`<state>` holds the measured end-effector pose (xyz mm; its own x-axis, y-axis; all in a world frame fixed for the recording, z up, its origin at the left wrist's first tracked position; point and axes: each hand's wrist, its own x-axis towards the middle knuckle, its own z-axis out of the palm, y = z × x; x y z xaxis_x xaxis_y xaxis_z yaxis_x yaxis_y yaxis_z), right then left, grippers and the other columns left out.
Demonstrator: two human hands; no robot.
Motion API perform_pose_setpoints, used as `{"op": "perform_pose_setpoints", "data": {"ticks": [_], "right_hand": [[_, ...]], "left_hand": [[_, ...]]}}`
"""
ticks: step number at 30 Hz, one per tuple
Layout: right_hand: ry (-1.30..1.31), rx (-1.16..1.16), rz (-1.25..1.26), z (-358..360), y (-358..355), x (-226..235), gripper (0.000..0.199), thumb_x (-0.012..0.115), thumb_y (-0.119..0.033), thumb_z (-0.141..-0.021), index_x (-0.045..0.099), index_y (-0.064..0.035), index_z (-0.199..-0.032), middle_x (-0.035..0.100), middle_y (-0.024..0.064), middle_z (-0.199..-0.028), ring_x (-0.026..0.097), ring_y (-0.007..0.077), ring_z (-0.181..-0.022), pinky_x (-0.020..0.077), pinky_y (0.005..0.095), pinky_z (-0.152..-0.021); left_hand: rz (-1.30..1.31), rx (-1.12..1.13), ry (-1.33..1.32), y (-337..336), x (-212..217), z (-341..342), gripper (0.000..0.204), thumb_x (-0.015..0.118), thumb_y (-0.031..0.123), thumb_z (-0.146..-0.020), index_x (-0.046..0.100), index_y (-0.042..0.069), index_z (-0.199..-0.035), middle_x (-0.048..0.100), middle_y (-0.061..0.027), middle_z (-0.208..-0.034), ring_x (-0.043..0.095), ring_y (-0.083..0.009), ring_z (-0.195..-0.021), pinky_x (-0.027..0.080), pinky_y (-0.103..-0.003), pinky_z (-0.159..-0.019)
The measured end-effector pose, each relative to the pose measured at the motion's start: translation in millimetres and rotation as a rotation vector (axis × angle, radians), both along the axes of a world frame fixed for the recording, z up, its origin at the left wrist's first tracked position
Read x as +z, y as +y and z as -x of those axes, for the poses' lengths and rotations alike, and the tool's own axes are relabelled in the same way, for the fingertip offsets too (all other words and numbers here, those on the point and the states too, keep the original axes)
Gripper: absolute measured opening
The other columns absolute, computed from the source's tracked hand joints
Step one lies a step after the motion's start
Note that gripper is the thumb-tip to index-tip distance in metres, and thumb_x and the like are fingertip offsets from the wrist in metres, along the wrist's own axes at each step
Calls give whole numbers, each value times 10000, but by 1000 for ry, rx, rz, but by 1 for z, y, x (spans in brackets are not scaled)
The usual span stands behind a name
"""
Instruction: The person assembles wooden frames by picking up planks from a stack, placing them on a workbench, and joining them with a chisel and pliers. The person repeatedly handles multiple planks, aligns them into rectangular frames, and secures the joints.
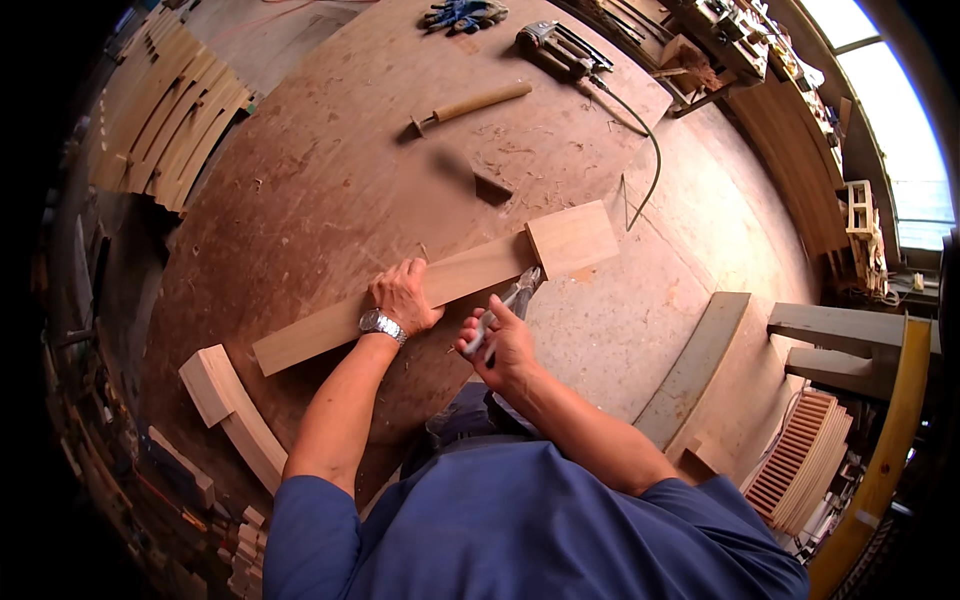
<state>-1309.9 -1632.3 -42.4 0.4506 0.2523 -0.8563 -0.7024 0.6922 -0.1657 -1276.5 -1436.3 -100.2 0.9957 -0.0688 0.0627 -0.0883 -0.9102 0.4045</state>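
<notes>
A long pale wooden board [475, 270] lies slantwise on the brown worktable [300, 200], with a wider wooden end piece [575, 240] at its right end. My left hand [403, 298], a metal watch at its wrist, grips the board across its width near the middle. In my right hand [507, 345] is a pair of pliers [522, 292] with light grey handles. The jaws of the pliers are at the board's near edge, right by the corner where the end piece begins. Whether they grip anything there is too small to tell.
Beyond the board lie a dark small block [492, 186], a wooden-handled hammer [480, 102], a nail gun [565, 50] with a green hose [652, 150], and blue gloves [463, 15]. Another jointed wooden piece [235, 405] is at lower left. Stacked timber [165, 110] stands far left.
</notes>
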Motion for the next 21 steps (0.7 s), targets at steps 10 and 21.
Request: {"op": "perform_pose_setpoints", "data": {"ticks": [10, 21], "right_hand": [[14, 632, -234, -17, -136, 27, 464, 589, -558, -1020, 576, -94, -1022, 541, 4, -839, 455, 143, -657, 402, 315, -609], [-313, 1145, 500, -19, -221, -1, 445, 691, -382, -1010, 691, 44, -1139, 744, 165, -1084, 731, 238, -1002, 600, 393, -871]], "left_hand": [[18, -26, -22, 0, 7, -2, 464, 829, 320, -651, 591, 92, -979, 672, -144, -910, 691, -398, -835, 555, -499, -732], [-4, -11, 7, -2, 11, -1, 515, 846, 328, -630, 576, 97, -1002, 671, -144, -948, 691, -396, -881, 552, -507, -757]]}}
